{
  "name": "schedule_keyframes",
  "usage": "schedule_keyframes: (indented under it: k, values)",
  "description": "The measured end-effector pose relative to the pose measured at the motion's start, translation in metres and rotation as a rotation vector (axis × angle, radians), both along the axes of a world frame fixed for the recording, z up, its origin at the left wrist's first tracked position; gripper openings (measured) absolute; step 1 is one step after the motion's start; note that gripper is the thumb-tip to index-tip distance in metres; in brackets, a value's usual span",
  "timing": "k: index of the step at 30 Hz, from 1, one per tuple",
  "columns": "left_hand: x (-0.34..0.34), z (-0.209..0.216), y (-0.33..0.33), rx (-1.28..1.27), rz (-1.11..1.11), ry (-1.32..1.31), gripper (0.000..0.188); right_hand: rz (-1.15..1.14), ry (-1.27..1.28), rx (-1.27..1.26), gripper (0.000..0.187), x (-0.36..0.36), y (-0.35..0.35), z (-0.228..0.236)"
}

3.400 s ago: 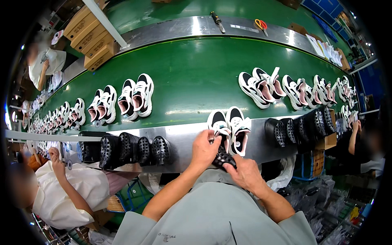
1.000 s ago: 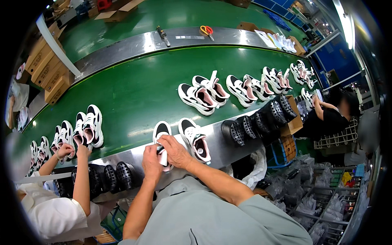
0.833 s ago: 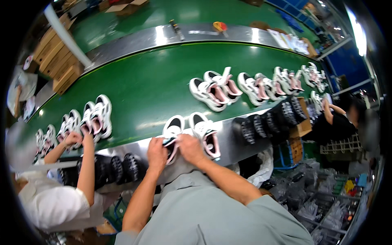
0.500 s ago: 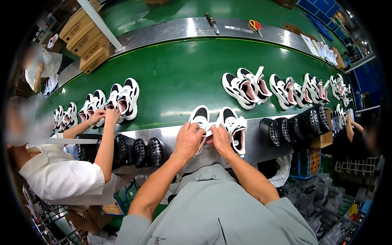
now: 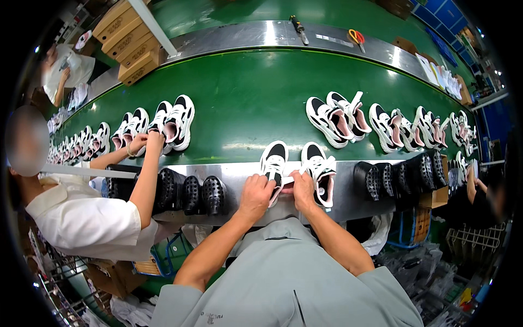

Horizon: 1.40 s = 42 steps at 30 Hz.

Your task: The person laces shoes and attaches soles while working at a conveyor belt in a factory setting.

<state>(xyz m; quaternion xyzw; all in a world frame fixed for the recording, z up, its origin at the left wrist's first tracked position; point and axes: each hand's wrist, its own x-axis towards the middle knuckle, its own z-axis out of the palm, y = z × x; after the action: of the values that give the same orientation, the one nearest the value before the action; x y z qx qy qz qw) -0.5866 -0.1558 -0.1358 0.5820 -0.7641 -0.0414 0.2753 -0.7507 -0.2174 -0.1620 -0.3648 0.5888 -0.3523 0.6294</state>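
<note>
A pair of black-and-white sneakers with pink lining lies in front of me across the edge of the metal ledge, toes pointing away. My left hand (image 5: 257, 194) is closed at the left side of the left sneaker (image 5: 274, 152), fingers pressed together at its upper. From the other side my right hand (image 5: 302, 192) pinches a white strap-like part at that shoe's opening. What the fingertips grip is partly hidden. Close to my right hand, the right sneaker (image 5: 315, 156) stands with its white strap raised and its pink inside showing.
Rows of similar sneakers (image 5: 329, 121) stand on the green belt (image 5: 245, 87) to both sides. Black studded molds (image 5: 213, 195) line the metal ledge (image 5: 239, 170). At left a co-worker's hands (image 5: 146, 140) handle sneakers. Scissors (image 5: 357, 38) and a screwdriver-like tool (image 5: 298, 29) lie on the far rail.
My view has shifted slightly, moving the scene sideways. My hands stay at the left sneaker, with the right hand's fingers a little more upright. The co-worker's hands remain at the sneakers on the left.
</note>
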Motion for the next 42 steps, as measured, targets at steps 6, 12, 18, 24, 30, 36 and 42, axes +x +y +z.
schedule_keyframes:
  k: [6, 12, 18, 24, 30, 36, 42]
  values:
    - [-0.004, 0.004, 0.014, 0.213, 0.222, 0.158, 0.04, 0.128, 0.037, -0.039, 0.023, -0.005, -0.002, 0.012]
    - [-0.011, -0.002, -0.001, 1.212, 0.701, 0.804, 0.066, 0.593, 0.072, -0.3, 0.039, -0.034, -0.013, 0.035]
    - [-0.01, -0.019, 0.016, 0.913, 0.512, 0.466, 0.068, 0.972, -0.04, -0.207, 0.031, -0.046, -0.018, 0.08]
    - [0.002, -0.009, 0.023, 0.594, 0.353, 0.403, 0.058, 1.04, 0.084, -0.564, 0.014, -0.053, -0.003, 0.099]
    - [0.008, 0.046, 0.018, 0.394, 0.255, 0.228, 0.062, 0.867, 0.197, -0.407, 0.018, -0.04, -0.008, 0.104]
    - [0.013, 0.059, 0.011, 0.297, 0.099, 0.123, 0.064, 0.914, 0.303, -0.472, 0.019, -0.024, -0.009, 0.105]
    - [0.013, 0.065, 0.012, 0.273, 0.035, 0.116, 0.068, 1.001, 0.372, -0.446, 0.022, -0.013, -0.014, 0.113]
